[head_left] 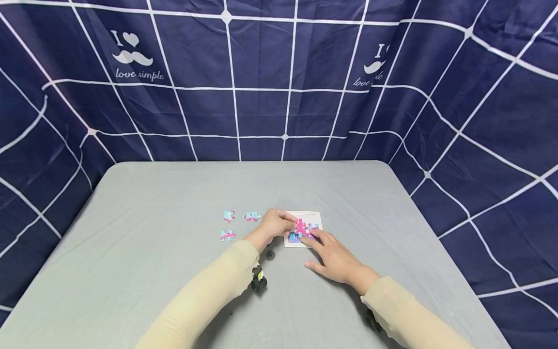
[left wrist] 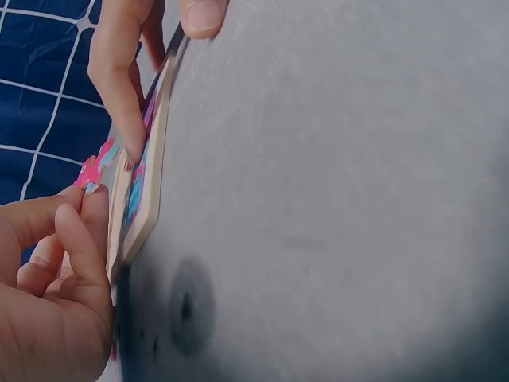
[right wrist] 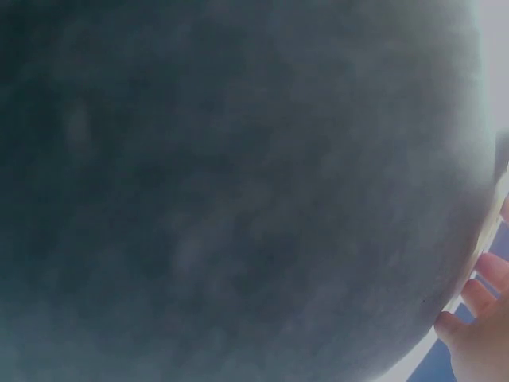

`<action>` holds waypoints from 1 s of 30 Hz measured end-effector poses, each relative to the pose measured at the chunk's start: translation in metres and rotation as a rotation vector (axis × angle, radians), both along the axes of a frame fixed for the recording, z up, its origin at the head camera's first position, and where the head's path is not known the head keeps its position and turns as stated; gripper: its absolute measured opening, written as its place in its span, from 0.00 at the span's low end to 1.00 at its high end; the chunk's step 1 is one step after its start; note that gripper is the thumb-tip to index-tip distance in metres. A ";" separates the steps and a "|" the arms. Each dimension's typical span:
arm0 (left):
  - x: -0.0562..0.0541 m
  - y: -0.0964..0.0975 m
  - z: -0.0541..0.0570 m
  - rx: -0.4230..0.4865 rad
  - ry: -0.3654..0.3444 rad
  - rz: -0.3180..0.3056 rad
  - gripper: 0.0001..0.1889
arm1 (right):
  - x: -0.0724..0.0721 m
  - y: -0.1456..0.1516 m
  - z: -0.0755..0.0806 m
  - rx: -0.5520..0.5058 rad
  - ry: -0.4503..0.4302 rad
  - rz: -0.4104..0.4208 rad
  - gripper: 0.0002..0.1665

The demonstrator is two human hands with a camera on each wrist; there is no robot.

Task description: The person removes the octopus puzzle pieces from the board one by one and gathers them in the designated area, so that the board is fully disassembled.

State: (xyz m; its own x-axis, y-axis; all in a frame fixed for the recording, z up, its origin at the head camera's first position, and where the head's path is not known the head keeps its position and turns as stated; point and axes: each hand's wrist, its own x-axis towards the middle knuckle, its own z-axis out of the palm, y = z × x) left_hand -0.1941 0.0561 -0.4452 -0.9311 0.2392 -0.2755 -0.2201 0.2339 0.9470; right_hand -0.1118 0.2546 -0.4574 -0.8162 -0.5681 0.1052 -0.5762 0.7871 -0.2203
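Pink puzzle piece (head_left: 300, 227) pinched by left hand (head_left: 275, 224), held over puzzle tray (head_left: 305, 214). Laid pieces (head_left: 294, 238) apparently touched by right hand (head_left: 334, 258), fingers extended; contact partly hidden. Laid pieces could be jogged loose if pink puzzle piece is pressed down askew or wrongly turned.

PLACE: you are in a makeshift curtained-off space, home or studio you cannot tell | WALLS: navy, white-gridded fabric (head_left: 261, 111) hangs on three sides of you, bearing moustache prints (head_left: 132, 57) | SURFACE: you face a grey worktop (head_left: 174, 203)
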 end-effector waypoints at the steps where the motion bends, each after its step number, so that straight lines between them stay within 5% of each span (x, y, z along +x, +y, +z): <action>1: 0.000 -0.002 0.001 0.006 -0.008 -0.001 0.05 | 0.000 0.000 0.000 -0.001 -0.002 -0.001 0.36; 30: 0.003 -0.066 0.010 0.035 -0.040 0.028 0.08 | 0.005 -0.003 -0.004 -0.030 0.038 0.005 0.35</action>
State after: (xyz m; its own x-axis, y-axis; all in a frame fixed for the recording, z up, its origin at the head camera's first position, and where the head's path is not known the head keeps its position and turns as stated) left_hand -0.1913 -0.0099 -0.4356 -0.9259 0.2231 -0.3050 -0.2644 0.1939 0.9447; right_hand -0.1064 0.2519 -0.4610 -0.8087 -0.5679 0.1532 -0.5882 0.7779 -0.2210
